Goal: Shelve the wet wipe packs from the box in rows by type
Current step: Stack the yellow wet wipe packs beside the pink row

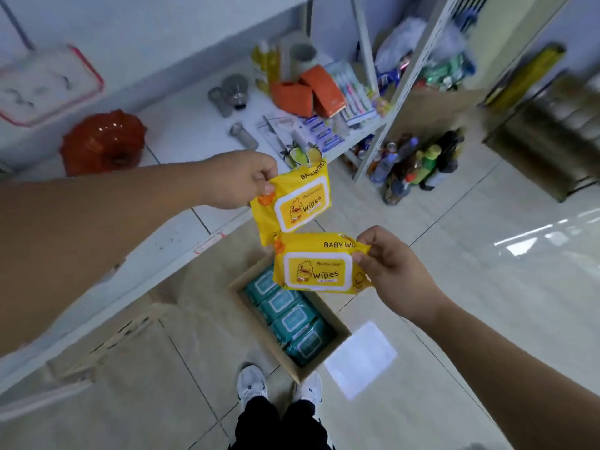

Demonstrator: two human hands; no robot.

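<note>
My left hand pinches the top left corner of a yellow baby wipes pack with a duck on its label, held in the air in front of the white shelf. Just below it, my right hand pinches the right edge of a second yellow baby wipes pack. Both packs hang over an open cardboard box on the floor. Inside the box lies a row of several teal wipe packs.
On the shelf lie orange packs, toothbrushes, grey cups and a red plastic mould. Bottles stand on the floor under a second rack. My shoes are beside the box on the tiled floor.
</note>
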